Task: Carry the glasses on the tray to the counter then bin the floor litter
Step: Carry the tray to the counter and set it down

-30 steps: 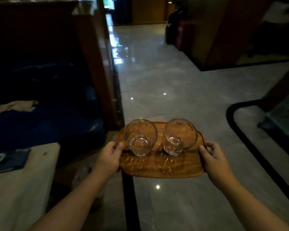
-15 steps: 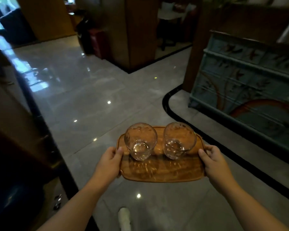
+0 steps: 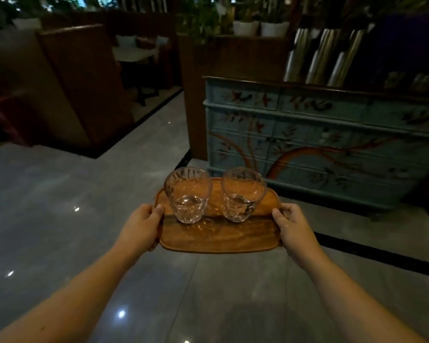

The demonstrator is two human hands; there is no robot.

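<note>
I hold a wooden tray (image 3: 218, 237) level in front of me, above a grey polished floor. My left hand (image 3: 141, 226) grips its left edge and my right hand (image 3: 294, 226) grips its right edge. Two clear glasses stand upright side by side on the tray: the left glass (image 3: 188, 194) and the right glass (image 3: 243, 193), each with a little water at the bottom. No floor litter shows in this view.
A blue painted cabinet (image 3: 332, 144) with a dark top stands ahead to the right, on a floor area bordered by a black strip (image 3: 382, 253). Brown booth partitions (image 3: 84, 82) and a table (image 3: 134, 54) lie ahead left. Potted plants (image 3: 260, 27) sit above the cabinet.
The view has swung to the right: the blue seat and white table at left are gone, and the painted cabinet now stands close ahead. Both hands keep the same hold on the tray.
</note>
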